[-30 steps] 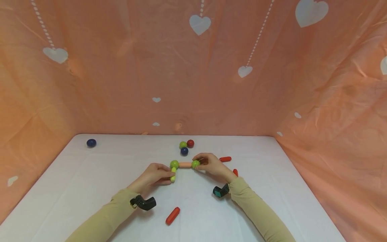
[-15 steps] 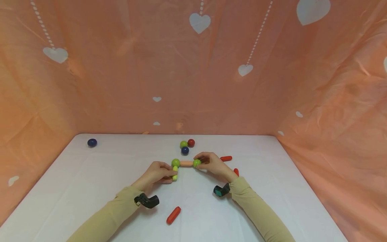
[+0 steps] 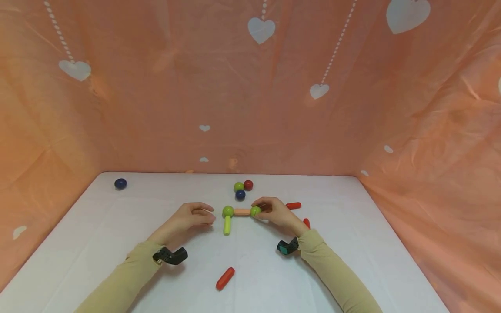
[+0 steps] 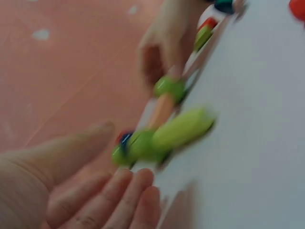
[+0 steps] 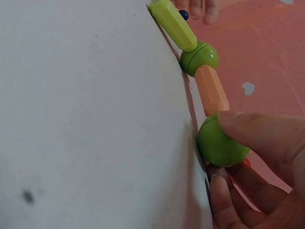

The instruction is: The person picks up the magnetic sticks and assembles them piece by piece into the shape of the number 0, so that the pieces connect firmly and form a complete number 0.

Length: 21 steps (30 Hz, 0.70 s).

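Observation:
An L-shaped chain of toy pieces lies mid-table. A peach rod [image 3: 242, 212] links two green balls, and a yellow-green rod [image 3: 227, 226] sticks out from the left ball [image 3: 228, 211] toward the near side. My right hand [image 3: 277, 213] pinches the right green ball [image 5: 222, 142] between thumb and fingers, low over the white cloth. To the left of the chain, my left hand [image 3: 192, 216] is held apart from it with nothing in its grasp. Its thumb and fingers are spread in the left wrist view, where the yellow-green rod [image 4: 183, 129] looks blurred.
Behind the chain sit a loose green ball [image 3: 238, 187], a red ball [image 3: 248, 185] and a blue ball [image 3: 240, 195]. Another blue ball [image 3: 120, 184] is far left. Red rods lie near the front [image 3: 225, 278] and beside the right wrist [image 3: 294, 205]. An orange curtain [image 3: 176, 87] encloses the back.
My left hand has let go of the yellow-green rod and moved left, away from it. The right hand keeps its pinch on the green ball, and the chain stays nearly in place.

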Each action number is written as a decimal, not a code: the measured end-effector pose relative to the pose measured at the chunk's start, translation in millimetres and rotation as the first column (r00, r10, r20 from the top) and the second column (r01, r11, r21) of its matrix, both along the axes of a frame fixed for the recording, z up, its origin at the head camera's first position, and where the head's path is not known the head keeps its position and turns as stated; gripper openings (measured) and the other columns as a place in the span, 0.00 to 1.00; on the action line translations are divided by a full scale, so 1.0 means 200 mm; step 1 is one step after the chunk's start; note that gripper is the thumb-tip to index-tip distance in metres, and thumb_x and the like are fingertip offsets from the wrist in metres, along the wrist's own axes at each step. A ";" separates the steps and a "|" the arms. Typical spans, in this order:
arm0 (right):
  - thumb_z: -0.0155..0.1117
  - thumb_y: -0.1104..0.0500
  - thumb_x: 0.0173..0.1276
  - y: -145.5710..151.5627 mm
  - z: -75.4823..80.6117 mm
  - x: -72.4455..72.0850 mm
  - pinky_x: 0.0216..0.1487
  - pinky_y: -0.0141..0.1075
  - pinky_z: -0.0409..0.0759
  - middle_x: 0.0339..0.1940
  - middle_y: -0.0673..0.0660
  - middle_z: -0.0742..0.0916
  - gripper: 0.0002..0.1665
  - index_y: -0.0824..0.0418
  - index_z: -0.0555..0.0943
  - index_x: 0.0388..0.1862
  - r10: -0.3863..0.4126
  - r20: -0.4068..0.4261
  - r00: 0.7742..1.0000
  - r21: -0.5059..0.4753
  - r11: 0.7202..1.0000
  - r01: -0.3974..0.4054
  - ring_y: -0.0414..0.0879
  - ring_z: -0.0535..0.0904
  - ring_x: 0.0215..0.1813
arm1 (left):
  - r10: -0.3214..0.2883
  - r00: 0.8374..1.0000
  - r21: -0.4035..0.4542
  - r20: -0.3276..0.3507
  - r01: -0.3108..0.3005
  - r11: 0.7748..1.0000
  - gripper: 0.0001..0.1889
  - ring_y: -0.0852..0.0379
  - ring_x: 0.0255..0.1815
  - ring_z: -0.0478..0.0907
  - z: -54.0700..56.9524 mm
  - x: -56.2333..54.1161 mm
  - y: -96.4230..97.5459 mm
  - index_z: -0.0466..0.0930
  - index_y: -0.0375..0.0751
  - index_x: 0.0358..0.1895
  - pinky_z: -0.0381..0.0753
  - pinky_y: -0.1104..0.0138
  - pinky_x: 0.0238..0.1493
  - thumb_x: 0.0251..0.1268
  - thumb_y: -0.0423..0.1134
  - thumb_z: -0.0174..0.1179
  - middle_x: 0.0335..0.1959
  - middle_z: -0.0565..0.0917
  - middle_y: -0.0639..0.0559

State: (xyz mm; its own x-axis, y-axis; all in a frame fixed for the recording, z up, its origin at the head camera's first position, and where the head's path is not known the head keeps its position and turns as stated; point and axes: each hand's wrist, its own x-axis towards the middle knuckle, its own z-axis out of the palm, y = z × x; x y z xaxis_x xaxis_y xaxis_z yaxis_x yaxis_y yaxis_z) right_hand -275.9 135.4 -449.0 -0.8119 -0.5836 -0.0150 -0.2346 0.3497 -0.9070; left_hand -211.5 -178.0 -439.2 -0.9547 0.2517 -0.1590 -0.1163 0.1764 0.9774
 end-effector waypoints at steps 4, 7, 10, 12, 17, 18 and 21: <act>0.68 0.59 0.64 0.00 0.00 0.00 0.47 0.37 0.79 0.48 0.50 0.82 0.19 0.57 0.80 0.54 -0.012 -0.016 1.000 0.024 1.000 0.012 0.48 0.77 0.49 | 0.098 0.991 0.038 -0.091 -0.095 0.995 0.29 0.46 0.49 0.79 0.04 -0.03 -0.17 0.68 0.27 0.61 0.80 0.56 0.49 0.60 0.38 0.67 0.49 0.79 0.39; 0.69 0.58 0.63 -0.01 0.01 0.00 0.45 0.37 0.79 0.48 0.51 0.82 0.18 0.55 0.80 0.53 -0.017 -0.031 0.999 0.038 0.999 0.018 0.48 0.77 0.49 | 0.201 0.958 0.039 -0.205 -0.197 0.980 0.29 0.51 0.48 0.80 0.06 -0.06 -0.31 0.68 0.29 0.61 0.82 0.55 0.47 0.60 0.39 0.67 0.49 0.80 0.42; 0.69 0.58 0.63 0.00 0.02 0.00 0.46 0.37 0.79 0.48 0.50 0.82 0.19 0.56 0.80 0.54 -0.023 -0.029 0.999 0.037 0.999 0.024 0.48 0.77 0.49 | 0.309 0.892 0.014 -0.329 -0.322 0.947 0.26 0.61 0.46 0.80 0.09 -0.08 -0.44 0.72 0.35 0.57 0.84 0.60 0.41 0.58 0.41 0.69 0.46 0.82 0.53; 0.68 0.58 0.64 0.00 0.02 0.00 0.47 0.37 0.79 0.48 0.51 0.82 0.19 0.56 0.80 0.54 -0.019 -0.033 0.999 0.031 0.999 0.020 0.48 0.77 0.49 | 0.366 0.835 -0.020 -0.410 -0.410 0.912 0.24 0.65 0.45 0.78 0.11 -0.08 -0.52 0.74 0.39 0.54 0.83 0.66 0.37 0.56 0.41 0.70 0.42 0.81 0.61; 0.68 0.59 0.64 0.00 0.01 0.01 0.51 0.37 0.78 0.48 0.51 0.82 0.18 0.57 0.80 0.53 0.002 -0.024 1.000 0.026 1.000 -0.001 0.48 0.76 0.50 | 0.441 0.742 -0.134 -0.505 -0.573 0.809 0.25 0.62 0.47 0.74 0.14 -0.07 -0.71 0.74 0.42 0.54 0.74 0.79 0.40 0.55 0.45 0.71 0.45 0.79 0.60; 0.68 0.59 0.64 0.00 0.01 0.01 0.52 0.37 0.77 0.48 0.50 0.82 0.18 0.57 0.80 0.53 0.006 -0.033 0.999 0.030 1.000 -0.005 0.47 0.76 0.50 | 0.442 0.743 -0.163 -0.502 -0.583 0.796 0.27 0.58 0.51 0.73 0.15 -0.07 -0.75 0.73 0.41 0.56 0.73 0.77 0.44 0.55 0.46 0.71 0.49 0.79 0.56; 0.68 0.60 0.64 0.00 0.00 0.00 0.53 0.37 0.76 0.48 0.50 0.82 0.17 0.57 0.80 0.52 0.011 -0.056 0.998 0.028 1.000 -0.009 0.47 0.76 0.50 | 0.429 0.771 -0.234 -0.471 -0.578 0.782 0.36 0.44 0.63 0.64 0.18 -0.08 -0.85 0.67 0.37 0.65 0.68 0.61 0.59 0.57 0.51 0.68 0.63 0.70 0.42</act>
